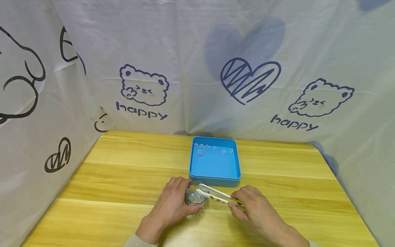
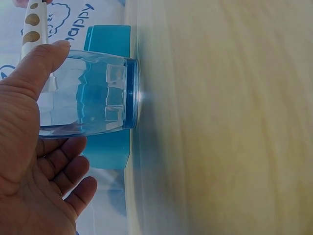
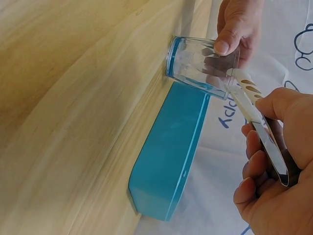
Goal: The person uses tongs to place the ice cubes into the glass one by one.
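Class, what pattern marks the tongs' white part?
The tongs have brownish spots there, clearest in the left wrist view.

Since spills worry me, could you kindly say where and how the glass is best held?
Probably grip the glass around its outer wall, coming from the left: it stands mouth up, its rounded side shows no handle, and the tongs reach over its mouth from the right.

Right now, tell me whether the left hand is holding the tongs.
No: the right hand grips the tongs, while the left hand holds the clear glass.
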`<action>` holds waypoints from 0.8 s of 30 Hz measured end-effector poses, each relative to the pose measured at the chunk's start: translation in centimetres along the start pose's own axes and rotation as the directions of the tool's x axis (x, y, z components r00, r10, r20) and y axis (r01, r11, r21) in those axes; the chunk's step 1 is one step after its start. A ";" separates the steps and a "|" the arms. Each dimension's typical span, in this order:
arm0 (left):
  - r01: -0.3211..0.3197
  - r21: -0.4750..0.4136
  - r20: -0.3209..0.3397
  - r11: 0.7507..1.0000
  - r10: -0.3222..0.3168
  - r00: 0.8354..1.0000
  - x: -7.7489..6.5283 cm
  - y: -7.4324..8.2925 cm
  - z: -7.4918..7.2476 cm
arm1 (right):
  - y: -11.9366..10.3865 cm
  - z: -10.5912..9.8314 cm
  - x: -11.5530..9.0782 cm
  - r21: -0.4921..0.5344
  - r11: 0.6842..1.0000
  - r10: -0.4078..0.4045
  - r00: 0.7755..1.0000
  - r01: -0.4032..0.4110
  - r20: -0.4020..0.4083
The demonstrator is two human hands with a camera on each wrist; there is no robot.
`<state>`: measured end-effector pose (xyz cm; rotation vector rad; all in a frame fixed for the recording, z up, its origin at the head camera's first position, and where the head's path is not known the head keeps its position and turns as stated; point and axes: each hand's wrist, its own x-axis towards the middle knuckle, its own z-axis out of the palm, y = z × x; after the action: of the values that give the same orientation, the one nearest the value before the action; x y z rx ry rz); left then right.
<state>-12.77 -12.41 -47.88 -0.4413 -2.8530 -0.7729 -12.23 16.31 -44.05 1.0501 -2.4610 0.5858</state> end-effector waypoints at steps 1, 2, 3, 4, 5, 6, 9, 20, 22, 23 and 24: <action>0.000 0.001 0.000 1.000 0.000 1.000 0.0 0.0 0.0 | 0.0 0.0 0.0 0.002 1.000 0.000 1.000 0.000 -0.001; 0.000 -0.001 0.000 1.000 0.000 1.000 0.0 0.0 0.0 | 0.0 0.0 0.0 0.003 1.000 0.001 1.000 -0.001 -0.002; 0.000 -0.001 0.000 1.000 0.000 1.000 0.0 0.0 0.0 | 0.0 0.0 0.0 0.006 1.000 0.001 1.000 -0.001 -0.003; 0.000 0.001 0.000 1.000 0.000 1.000 0.0 0.0 0.0 | 0.0 0.0 0.0 0.008 1.000 0.002 1.000 -0.002 -0.003; 0.000 0.001 0.001 1.000 0.000 1.000 0.0 0.0 0.0 | 0.0 0.0 0.0 0.007 1.000 0.003 1.000 -0.003 -0.004; 0.000 0.001 0.001 1.000 0.000 1.000 0.0 0.0 0.0 | 0.0 0.0 0.0 0.008 1.000 0.003 1.000 -0.003 -0.005; -0.001 0.002 0.001 1.000 0.001 1.000 0.0 0.0 0.0 | 0.0 0.0 0.0 0.005 1.000 0.003 1.000 -0.003 -0.006; -0.002 0.007 0.001 1.000 0.002 1.000 0.1 -0.1 0.0 | 0.0 0.0 0.1 -0.002 1.000 0.005 1.000 -0.005 -0.007; -0.002 0.007 0.000 1.000 0.002 1.000 0.1 -0.1 0.0 | 0.1 0.0 0.2 -0.001 1.000 0.010 1.000 -0.010 -0.007; -0.001 0.007 0.000 1.000 0.001 1.000 0.1 -0.1 0.0 | 0.1 0.0 0.2 -0.004 1.000 0.012 1.000 -0.012 -0.009; 0.000 0.007 0.001 1.000 0.000 1.000 0.1 0.0 0.0 | 0.2 0.0 0.3 -0.007 1.000 0.016 1.000 -0.016 -0.011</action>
<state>-12.86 -12.42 -47.90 -0.4414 -2.8557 -0.7633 -12.57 16.31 -43.91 1.0227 -2.4621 0.5863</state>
